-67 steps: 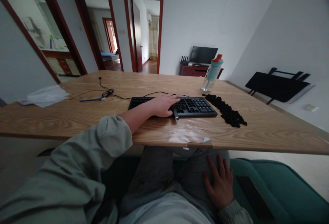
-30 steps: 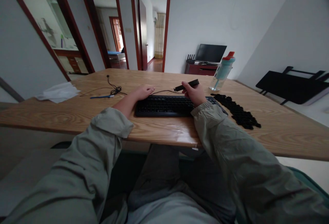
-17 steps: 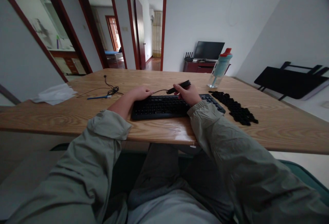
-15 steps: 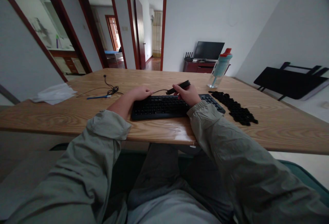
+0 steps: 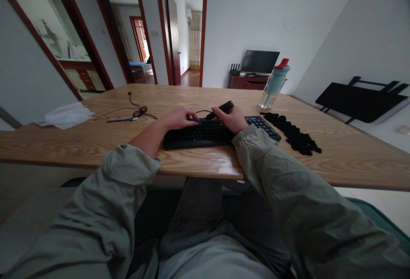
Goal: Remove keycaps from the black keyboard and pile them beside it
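Near the front edge of the counter (image 5: 80,142), a keyboard (image 5: 198,136) is being pressed by the flat left hand (image 5: 178,118); a black tool (image 5: 224,107) is being gripped over its far row by the right hand (image 5: 232,121); through a slip, keys could be getting scratched.

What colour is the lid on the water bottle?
Red, atop the pale teal water bottle; the head view shows it.

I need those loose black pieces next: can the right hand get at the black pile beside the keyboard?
Likely yes: the pile lies uncovered just right of the keyboard, nothing between, though the right hand holds a black tool.
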Tool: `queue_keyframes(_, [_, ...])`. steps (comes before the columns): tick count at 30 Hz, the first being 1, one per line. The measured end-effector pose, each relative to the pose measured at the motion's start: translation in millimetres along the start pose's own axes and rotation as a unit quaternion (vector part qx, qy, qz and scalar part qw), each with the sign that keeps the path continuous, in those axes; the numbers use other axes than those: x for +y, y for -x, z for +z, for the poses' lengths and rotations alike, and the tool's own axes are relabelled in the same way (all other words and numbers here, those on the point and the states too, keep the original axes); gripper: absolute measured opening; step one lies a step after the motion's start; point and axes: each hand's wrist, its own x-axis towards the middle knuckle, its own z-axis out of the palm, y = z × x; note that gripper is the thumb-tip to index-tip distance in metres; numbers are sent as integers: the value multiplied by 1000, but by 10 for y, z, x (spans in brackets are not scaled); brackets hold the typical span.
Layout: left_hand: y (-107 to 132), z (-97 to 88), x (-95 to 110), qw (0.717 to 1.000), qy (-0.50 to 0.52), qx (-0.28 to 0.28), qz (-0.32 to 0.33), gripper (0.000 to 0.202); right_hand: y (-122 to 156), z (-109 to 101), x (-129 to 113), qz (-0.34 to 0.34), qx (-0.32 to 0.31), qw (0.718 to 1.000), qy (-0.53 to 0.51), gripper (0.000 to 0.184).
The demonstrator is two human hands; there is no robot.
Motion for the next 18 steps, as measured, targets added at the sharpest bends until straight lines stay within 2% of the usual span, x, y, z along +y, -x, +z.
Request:
queue_keyframes(6, [-57,71,12,999,-11,-6,34,20,-42,17,-21,8,10,1000,29,54])
queue_keyframes(12, [-76,85,-11,1000,-15,-3,24,19,-150,52,34,-16,3,1000,21,56])
queue_keyframes(18, [-88,107,-55,999,-14,-20,27,16,-187,94,92,-5,-17,999,29,54])
